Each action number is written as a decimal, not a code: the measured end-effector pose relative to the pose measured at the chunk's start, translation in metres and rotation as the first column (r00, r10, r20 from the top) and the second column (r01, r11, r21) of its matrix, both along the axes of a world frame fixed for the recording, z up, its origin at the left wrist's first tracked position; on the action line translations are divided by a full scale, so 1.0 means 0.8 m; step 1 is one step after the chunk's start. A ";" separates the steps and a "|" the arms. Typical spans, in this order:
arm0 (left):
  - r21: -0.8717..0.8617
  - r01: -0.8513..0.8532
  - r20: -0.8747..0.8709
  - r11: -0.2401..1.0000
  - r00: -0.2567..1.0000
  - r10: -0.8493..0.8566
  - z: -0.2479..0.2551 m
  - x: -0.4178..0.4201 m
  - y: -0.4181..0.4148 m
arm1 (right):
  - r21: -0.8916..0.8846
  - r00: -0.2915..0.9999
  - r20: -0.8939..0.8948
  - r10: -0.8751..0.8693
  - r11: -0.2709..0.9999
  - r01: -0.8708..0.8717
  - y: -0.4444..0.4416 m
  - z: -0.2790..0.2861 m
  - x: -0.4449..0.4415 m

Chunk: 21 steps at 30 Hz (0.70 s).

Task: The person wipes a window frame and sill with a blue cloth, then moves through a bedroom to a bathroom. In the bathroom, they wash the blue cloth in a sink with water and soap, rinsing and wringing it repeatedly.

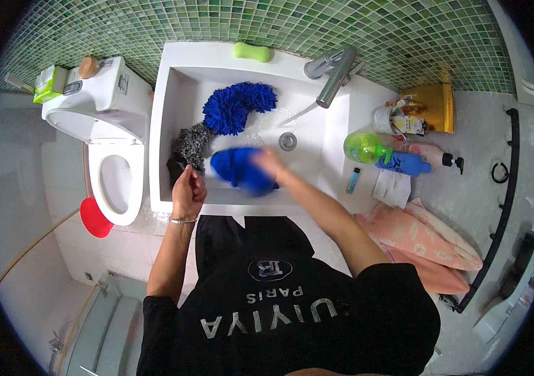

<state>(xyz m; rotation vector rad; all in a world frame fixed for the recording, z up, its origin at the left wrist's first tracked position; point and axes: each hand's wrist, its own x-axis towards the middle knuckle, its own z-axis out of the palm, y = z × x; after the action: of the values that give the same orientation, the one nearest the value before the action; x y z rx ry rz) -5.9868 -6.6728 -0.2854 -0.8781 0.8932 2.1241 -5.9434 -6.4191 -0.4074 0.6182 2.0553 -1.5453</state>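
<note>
Over the white washbasin [163, 117], my right hand [269, 164] grips a smooth blue cloth [236, 167]; motion blurs both. My left hand [188, 193], with a bracelet at the wrist, is curled above the basin's front rim. Its fingertips are beside a black cloth [177, 171], and whether they hold any of it cannot be made out. Behind that hand lies a grey-black shaggy cloth [194, 143]. Farther back in the basin, a blue chenille microfibre piece [234, 108] lies bunched on the wet bottom, left of the drain [287, 141].
A chrome faucet [335, 82] juts over the basin, and a green soap bar [252, 52] sits on the back ledge. Bottles, including a green pump bottle [363, 148], crowd the right side. A pink towel [427, 239] hangs at right. At left stands an open toilet [119, 183].
</note>
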 end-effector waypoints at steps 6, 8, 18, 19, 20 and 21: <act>-0.155 0.165 -0.094 0.974 0.979 -0.180 -0.002 -0.003 0.022 | -0.711 0.886 0.301 -0.353 0.536 0.455 0.079 0.137 -0.072; -0.170 0.299 -0.139 0.939 0.936 -0.323 0.022 -0.012 0.053 | -0.704 0.874 0.293 -0.386 0.531 0.471 0.084 0.154 -0.074; -0.144 0.427 -0.428 0.893 0.787 -0.445 0.049 -0.018 0.155 | -0.814 0.847 0.249 -0.470 0.373 0.446 0.052 0.172 -0.031; -0.186 0.446 -0.403 0.876 0.778 -0.482 0.025 -0.021 0.152 | -0.676 0.834 0.336 -0.438 0.504 0.537 0.046 0.185 -0.036; -0.195 0.409 -0.457 0.891 0.766 -0.452 0.016 -0.019 0.151 | -0.597 0.846 0.285 -0.451 0.607 0.525 0.042 0.194 -0.037; -0.201 0.372 -0.510 0.906 0.750 -0.421 0.008 -0.017 0.151 | -0.285 0.900 0.066 -0.431 0.856 0.431 0.042 0.184 -0.030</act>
<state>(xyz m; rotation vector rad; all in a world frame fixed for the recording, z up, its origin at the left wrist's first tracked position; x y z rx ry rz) -6.0001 -6.5522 -0.2790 -0.0665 1.3325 1.9731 -5.9674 -6.3859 -0.2606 1.0100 1.7042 -2.0534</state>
